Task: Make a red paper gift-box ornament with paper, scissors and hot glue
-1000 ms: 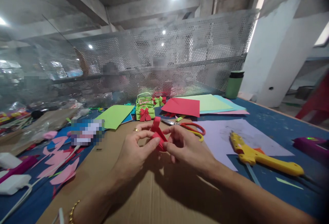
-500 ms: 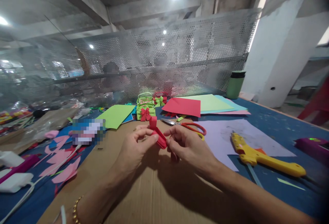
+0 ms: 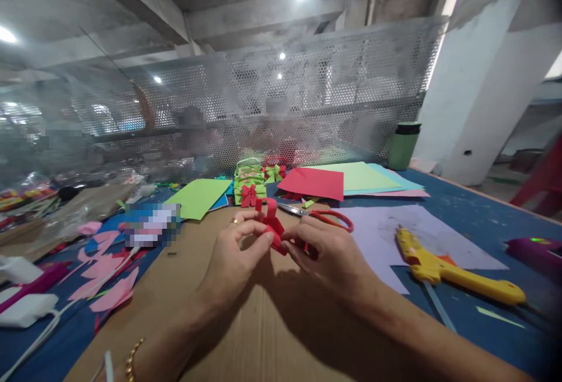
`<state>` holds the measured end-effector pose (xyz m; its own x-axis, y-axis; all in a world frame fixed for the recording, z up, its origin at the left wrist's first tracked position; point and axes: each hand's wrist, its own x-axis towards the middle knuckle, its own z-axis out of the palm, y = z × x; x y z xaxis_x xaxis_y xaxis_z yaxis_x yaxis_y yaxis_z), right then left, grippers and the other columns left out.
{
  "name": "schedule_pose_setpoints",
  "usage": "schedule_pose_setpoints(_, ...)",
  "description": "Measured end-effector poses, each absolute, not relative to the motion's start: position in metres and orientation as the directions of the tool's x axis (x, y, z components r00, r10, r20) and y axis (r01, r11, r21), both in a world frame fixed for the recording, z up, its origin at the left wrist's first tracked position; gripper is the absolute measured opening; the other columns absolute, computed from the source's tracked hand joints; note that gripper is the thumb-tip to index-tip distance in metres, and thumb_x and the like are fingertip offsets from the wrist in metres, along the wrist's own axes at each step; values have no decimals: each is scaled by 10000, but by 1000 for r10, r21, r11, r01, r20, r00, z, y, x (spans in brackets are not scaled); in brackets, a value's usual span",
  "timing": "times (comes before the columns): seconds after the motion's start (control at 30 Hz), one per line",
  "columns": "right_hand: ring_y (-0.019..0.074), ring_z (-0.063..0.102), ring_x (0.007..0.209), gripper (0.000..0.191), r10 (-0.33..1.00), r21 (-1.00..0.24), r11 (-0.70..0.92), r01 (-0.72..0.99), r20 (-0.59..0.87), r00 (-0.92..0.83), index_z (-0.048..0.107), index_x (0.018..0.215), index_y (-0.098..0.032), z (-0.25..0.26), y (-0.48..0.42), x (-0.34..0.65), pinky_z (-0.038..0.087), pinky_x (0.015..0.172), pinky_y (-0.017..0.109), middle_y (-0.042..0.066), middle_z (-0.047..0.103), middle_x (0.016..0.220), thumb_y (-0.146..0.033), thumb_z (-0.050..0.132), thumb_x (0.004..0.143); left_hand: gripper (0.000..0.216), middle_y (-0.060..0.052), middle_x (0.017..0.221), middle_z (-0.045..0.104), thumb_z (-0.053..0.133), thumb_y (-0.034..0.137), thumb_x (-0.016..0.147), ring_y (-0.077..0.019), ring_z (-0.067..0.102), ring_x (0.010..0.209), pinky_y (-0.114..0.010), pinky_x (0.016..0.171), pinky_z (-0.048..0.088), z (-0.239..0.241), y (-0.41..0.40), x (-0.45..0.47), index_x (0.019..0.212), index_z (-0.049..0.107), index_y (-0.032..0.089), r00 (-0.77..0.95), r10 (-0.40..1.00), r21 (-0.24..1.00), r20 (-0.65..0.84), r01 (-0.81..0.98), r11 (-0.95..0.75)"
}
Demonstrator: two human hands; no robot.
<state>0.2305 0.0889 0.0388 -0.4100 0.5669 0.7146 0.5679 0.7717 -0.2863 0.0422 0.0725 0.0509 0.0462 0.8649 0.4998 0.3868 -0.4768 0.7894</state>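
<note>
A small folded red paper piece (image 3: 272,227) is pinched between both hands above a brown cardboard sheet (image 3: 246,335). My left hand (image 3: 235,256) grips its left side with thumb and forefinger; a ring shows on one finger. My right hand (image 3: 327,253) holds its right side, fingers curled. A looped strip of the red paper sticks up above the fingers. Red-handled scissors (image 3: 322,216) lie just behind my right hand.
A yellow glue gun (image 3: 443,268) lies on lilac paper (image 3: 395,227) at the right. Red, green and blue sheets (image 3: 346,180), green paper baskets with red bows (image 3: 248,186), a green cup (image 3: 401,145), pink cut-outs (image 3: 108,276) and a perforated metal screen (image 3: 281,101) surround the work area.
The red paper has been turned and worked between the fingers; its upper strip now forms a loop. Both hands stay in nearly the same place.
</note>
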Motion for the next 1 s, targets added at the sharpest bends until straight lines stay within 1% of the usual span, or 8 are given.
schedule_pose_setpoints(0.13, 146, 586, 667, 202, 562, -239, 751, 615, 721, -405, 681, 813, -172, 40, 86, 230, 380, 605, 270, 37, 649, 774, -255, 570, 961, 151, -89, 1159, 635, 642, 282, 852, -290, 564, 1161, -516, 1044, 387, 50, 72, 44, 766, 761, 247, 52, 832, 743, 552, 423, -519)
schedule_pose_setpoints(0.27, 145, 565, 628, 179, 600, -266, 717, 644, 705, -378, 634, 763, -176, 41, 85, 229, 359, 574, 270, 26, 645, 742, -256, 624, 923, 147, -95, 1135, 638, 643, 270, 845, -288, 570, 1152, -515, 1029, 405, 47, 73, 44, 746, 748, 246, 58, 831, 736, 554, 433, -520)
schedule_pose_setpoints(0.37, 134, 536, 585, 170, 696, -376, 640, 670, 653, -299, 604, 801, -187, 41, 87, 229, 347, 540, 263, 11, 636, 731, -312, 702, 863, 153, -96, 1120, 636, 637, 271, 844, -288, 580, 1138, -504, 1005, 437, 46, 74, 44, 739, 745, 244, 55, 823, 724, 565, 446, -526)
schedule_pose_setpoints(0.47, 149, 595, 648, 227, 813, -566, 554, 611, 527, -248, 595, 932, -186, 45, 89, 229, 415, 577, 261, 30, 670, 813, -351, 722, 842, 147, -90, 1115, 639, 628, 267, 858, -275, 595, 1115, -482, 981, 461, 46, 74, 44, 762, 737, 243, 55, 811, 717, 583, 434, -545)
schedule_pose_setpoints(0.6, 141, 643, 650, 150, 884, -782, 441, 441, 293, -364, 637, 964, -172, 54, 87, 225, 469, 582, 241, 39, 695, 799, -315, 621, 921, 133, -82, 1133, 634, 610, 264, 891, -248, 597, 1106, -466, 1005, 440, 44, 74, 43, 828, 724, 239, 58, 803, 709, 594, 433, -556)
schedule_pose_setpoints(0.7, 112, 616, 545, 158, 874, -826, 424, 373, 265, -407, 666, 983, -172, 56, 85, 222, 458, 519, 217, 5, 656, 721, -284, 558, 951, 126, -77, 1146, 632, 606, 286, 905, -243, 593, 1105, -466, 1008, 429, 43, 74, 42, 850, 711, 243, 55, 786, 678, 616, 472, -564)
schedule_pose_setpoints(0.87, 107, 615, 499, 163, 896, -891, 357, 280, 243, -372, 658, 992, -162, 52, 87, 219, 459, 465, 203, -2, 648, 713, -283, 567, 931, 47, -39, 1094, 681, 610, 262, 903, -241, 589, 1089, -464, 1003, 417, 45, 71, 42, 875, 648, 254, 52, 771, 623, 634, 556, -550)
schedule_pose_setpoints(1.0, 117, 629, 498, 139, 914, -896, 326, 303, 217, -341, 662, 955, -153, 52, 87, 218, 474, 462, 205, -5, 642, 675, -261, 584, 916, 38, -22, 1022, 685, 623, 276, 894, -240, 587, 1019, -441, 943, 442, 44, 68, 44, 880, 596, 252, -4, 795, 633, 606, 607, -480)
